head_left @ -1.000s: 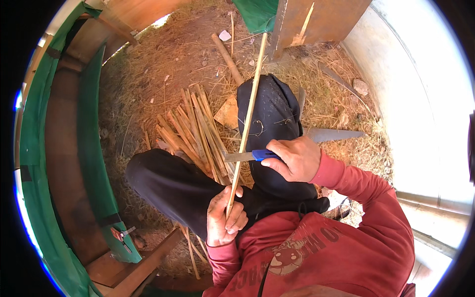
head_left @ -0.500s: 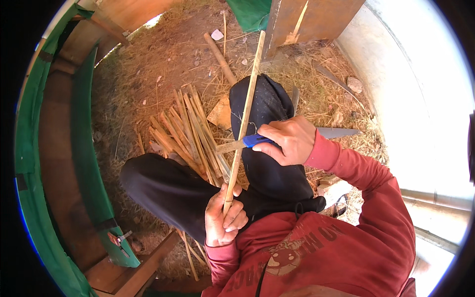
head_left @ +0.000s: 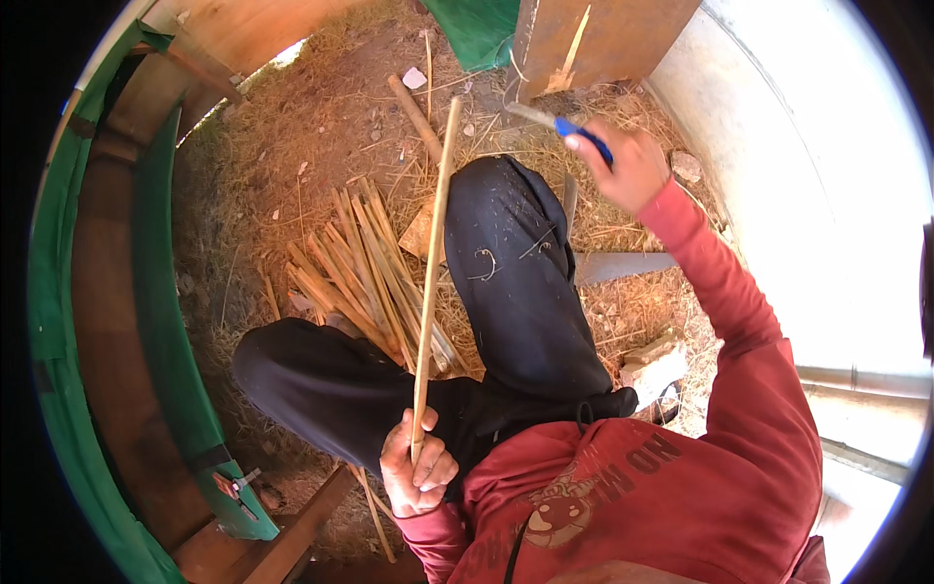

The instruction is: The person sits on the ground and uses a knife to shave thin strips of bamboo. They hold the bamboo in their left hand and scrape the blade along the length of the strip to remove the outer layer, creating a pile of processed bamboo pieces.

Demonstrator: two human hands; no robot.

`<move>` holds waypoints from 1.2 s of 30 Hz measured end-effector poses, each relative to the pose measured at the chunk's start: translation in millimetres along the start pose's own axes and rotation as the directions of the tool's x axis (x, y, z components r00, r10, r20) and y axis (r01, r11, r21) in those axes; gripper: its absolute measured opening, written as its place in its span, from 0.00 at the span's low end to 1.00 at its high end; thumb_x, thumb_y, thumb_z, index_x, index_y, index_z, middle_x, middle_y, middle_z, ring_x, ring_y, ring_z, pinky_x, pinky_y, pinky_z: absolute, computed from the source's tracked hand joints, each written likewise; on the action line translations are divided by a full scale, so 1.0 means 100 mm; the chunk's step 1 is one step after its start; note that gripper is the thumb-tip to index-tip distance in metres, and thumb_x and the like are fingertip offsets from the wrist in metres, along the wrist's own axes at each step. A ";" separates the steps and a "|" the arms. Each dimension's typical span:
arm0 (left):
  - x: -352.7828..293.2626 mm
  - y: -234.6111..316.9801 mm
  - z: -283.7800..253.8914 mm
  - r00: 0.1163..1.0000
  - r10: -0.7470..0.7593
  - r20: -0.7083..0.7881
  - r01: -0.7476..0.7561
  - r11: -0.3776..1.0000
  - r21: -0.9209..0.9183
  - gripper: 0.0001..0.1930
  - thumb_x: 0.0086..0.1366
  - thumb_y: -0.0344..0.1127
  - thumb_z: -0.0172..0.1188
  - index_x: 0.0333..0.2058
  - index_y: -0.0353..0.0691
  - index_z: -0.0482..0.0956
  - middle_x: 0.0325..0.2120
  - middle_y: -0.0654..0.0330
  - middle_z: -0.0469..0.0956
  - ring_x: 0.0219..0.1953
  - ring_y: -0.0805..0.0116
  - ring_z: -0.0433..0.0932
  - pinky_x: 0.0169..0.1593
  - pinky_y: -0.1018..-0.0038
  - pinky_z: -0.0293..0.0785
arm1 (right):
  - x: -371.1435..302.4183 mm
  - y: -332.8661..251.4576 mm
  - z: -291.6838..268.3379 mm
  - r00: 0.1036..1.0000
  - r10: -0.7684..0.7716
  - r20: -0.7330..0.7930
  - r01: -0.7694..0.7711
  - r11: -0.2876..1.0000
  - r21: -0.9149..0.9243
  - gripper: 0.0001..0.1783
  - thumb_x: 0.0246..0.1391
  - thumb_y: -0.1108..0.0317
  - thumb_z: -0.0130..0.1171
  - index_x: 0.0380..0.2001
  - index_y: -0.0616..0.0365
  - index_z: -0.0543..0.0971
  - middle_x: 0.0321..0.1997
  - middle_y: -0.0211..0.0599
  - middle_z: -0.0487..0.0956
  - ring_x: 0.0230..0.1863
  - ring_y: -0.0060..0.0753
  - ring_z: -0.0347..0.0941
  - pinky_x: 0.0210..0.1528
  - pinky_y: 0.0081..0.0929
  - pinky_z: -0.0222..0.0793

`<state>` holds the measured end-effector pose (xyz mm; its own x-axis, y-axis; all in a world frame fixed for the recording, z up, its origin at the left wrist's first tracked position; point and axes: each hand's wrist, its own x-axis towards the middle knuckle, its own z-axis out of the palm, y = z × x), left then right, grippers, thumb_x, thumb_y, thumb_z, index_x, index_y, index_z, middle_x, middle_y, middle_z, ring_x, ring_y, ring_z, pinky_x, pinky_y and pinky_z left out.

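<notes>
My left hand (head_left: pixel 418 465) grips the lower end of a pale bamboo strip (head_left: pixel 434 253), its fingers wrapped round it close to my belly. The strip points up and away from me, past the inner side of my bent right knee. Off to the right and farther out, my right hand (head_left: pixel 628 165) is closed on a utility knife with a blue handle (head_left: pixel 595 143). Its blade (head_left: pixel 530 114) points left, clear of the strip. A thin curl (head_left: pixel 513 78) shows by the blade tip. Small shavings (head_left: pixel 484 263) lie on my dark trousers.
A pile of split strips (head_left: pixel 365 273) lies on the straw-strewn ground between my legs. Beyond my knee is a round pole (head_left: pixel 416 117). A saw blade (head_left: pixel 623 266) lies right of my leg. A wooden board (head_left: pixel 608 44) and a white wall (head_left: pixel 778 175) bound the right side.
My right hand has swung the knife away from the strip, outward and up to the right. The strip has shifted a little left with my left hand and stands steeper.
</notes>
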<state>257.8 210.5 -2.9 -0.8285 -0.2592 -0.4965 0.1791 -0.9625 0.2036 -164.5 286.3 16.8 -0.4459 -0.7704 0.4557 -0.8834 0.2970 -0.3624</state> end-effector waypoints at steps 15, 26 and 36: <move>0.22 -0.07 0.47 0.998 0.030 -0.053 -0.014 0.959 0.281 0.16 0.76 0.44 0.43 0.40 0.36 0.68 0.05 0.71 0.53 0.04 0.80 0.47 0.11 0.79 0.44 | -0.62 -1.06 0.04 0.899 -0.341 0.275 0.253 0.916 0.311 0.17 0.56 0.52 0.63 0.31 0.57 0.80 0.19 0.36 0.76 0.18 0.42 0.74 0.20 0.36 0.68; 0.35 -0.15 0.55 0.995 0.046 -0.087 -0.027 0.977 0.212 0.15 0.76 0.44 0.45 0.38 0.36 0.68 0.06 0.72 0.53 0.05 0.82 0.46 0.11 0.82 0.44 | -0.54 -0.76 0.21 0.911 -0.392 0.128 0.352 0.901 0.253 0.17 0.50 0.52 0.68 0.30 0.55 0.80 0.20 0.34 0.75 0.17 0.40 0.74 0.19 0.35 0.67; 0.13 0.05 0.19 0.993 0.097 -0.068 -0.087 0.987 0.134 0.15 0.75 0.42 0.45 0.39 0.34 0.69 0.05 0.72 0.53 0.04 0.81 0.46 0.11 0.80 0.45 | -0.39 -0.75 -0.16 0.951 -0.221 0.217 0.138 0.930 0.341 0.15 0.59 0.52 0.60 0.31 0.53 0.80 0.19 0.38 0.76 0.18 0.43 0.74 0.21 0.37 0.67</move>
<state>237.6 203.8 7.4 -0.7692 -0.3559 -0.5307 0.1775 -0.9169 0.3576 -82.8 302.9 39.4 -0.1979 -0.9205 0.3370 -0.8338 -0.0227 -0.5516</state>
